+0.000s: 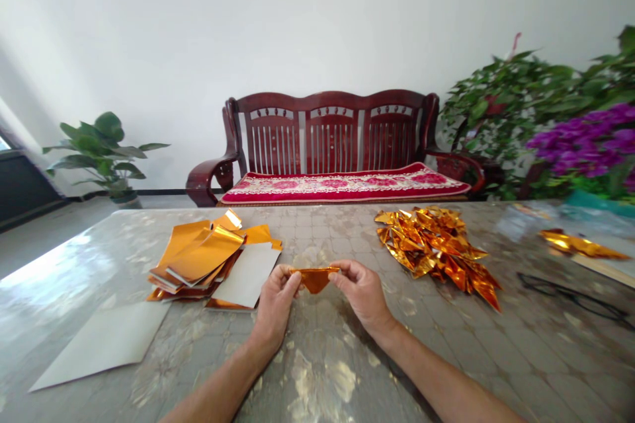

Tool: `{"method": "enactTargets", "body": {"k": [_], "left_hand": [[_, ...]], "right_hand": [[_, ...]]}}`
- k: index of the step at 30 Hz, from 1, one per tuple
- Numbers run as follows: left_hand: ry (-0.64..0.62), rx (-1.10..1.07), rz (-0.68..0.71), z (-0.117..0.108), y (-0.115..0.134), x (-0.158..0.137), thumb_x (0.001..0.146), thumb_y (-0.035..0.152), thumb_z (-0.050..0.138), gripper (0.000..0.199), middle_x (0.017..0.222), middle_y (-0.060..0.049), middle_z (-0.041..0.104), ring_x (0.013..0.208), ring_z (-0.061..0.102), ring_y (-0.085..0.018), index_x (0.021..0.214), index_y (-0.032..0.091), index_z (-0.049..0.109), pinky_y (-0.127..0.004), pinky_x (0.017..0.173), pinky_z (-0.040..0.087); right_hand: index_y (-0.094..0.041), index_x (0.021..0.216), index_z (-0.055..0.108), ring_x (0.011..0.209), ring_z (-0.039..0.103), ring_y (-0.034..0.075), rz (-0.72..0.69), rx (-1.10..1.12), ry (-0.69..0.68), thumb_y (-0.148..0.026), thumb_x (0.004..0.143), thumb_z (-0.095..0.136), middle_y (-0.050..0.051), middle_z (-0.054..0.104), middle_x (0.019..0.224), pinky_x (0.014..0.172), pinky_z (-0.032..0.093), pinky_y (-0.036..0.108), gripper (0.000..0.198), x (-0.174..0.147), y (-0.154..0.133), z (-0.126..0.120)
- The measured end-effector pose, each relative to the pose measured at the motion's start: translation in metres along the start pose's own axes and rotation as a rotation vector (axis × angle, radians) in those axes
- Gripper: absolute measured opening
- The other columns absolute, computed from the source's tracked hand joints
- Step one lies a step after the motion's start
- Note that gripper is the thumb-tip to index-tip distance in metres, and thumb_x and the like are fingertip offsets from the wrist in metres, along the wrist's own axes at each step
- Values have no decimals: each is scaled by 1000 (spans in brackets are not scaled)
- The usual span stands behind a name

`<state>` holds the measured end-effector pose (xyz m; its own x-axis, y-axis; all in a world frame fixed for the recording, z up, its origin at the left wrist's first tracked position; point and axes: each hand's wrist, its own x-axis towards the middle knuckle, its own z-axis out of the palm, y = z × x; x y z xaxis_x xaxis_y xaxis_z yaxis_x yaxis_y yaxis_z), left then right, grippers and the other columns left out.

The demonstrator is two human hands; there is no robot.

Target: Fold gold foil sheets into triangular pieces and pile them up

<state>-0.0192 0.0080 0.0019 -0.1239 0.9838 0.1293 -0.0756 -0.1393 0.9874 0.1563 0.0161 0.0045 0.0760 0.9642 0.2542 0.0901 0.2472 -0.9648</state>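
Note:
Between my two hands is a small piece of folded gold foil paper point(315, 279), with a straight top edge and a point hanging down. My left hand point(276, 297) pinches its left end between thumb and fingers. At the right end, my right hand point(363, 294) pinches it the same way. Left of my hands lies a stack of gold foil paper sheets point(201, 254), some showing their pale backs. A pile of folded gold foil pieces point(434, 248) lies to the right, beyond my right hand.
A pale sheet point(106, 344) lies at the table's left. On the right are black-framed glasses point(570, 294), another folded foil piece point(585, 244) and clear plastic point(526, 219). Behind the table point(317, 370) stands a dark red wooden bench point(330, 125), with plants point(106, 152) and purple flowers point(585, 142) at the sides.

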Motion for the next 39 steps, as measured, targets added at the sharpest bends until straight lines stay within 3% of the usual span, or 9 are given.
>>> {"method": "enactTargets", "body": {"k": [8,23,31,34,39], "left_hand": [[-16,45,39,-1,-1,-1,79,42,64,24,64,4,58,60,52,-11,76,19,57,-21,60,42],[19,77,50,0,0,-3,79,42,63,24,61,4,56,59,50,-11,76,19,56,-21,59,40],[26,29,30,2,-3,0,78,45,63,28,62,4,58,58,51,-10,77,17,57,-22,59,42],[28,-37,-11,1,-6,1,77,47,65,31,63,3,59,58,52,-10,78,17,57,-22,58,42],[36,-95,-57,0,-9,3,73,49,69,35,62,3,59,57,52,-9,77,16,57,-21,57,42]], "right_hand": [[-18,80,75,72,66,19,-6,-18,5,-34,71,68,4,75,77,71,52,30,19,1,-3,-2],[-18,69,70,58,60,16,9,-131,-37,-43,80,62,2,68,61,58,46,26,29,1,-3,-6],[-15,76,71,56,57,14,124,119,-81,-62,79,62,3,66,62,56,45,25,47,5,-3,-9],[-16,84,74,59,55,12,108,208,-46,-60,81,62,1,64,64,58,43,24,46,7,1,-12],[-19,95,76,68,60,14,152,261,-95,-49,72,76,1,70,74,66,45,25,39,8,3,-11]]}}
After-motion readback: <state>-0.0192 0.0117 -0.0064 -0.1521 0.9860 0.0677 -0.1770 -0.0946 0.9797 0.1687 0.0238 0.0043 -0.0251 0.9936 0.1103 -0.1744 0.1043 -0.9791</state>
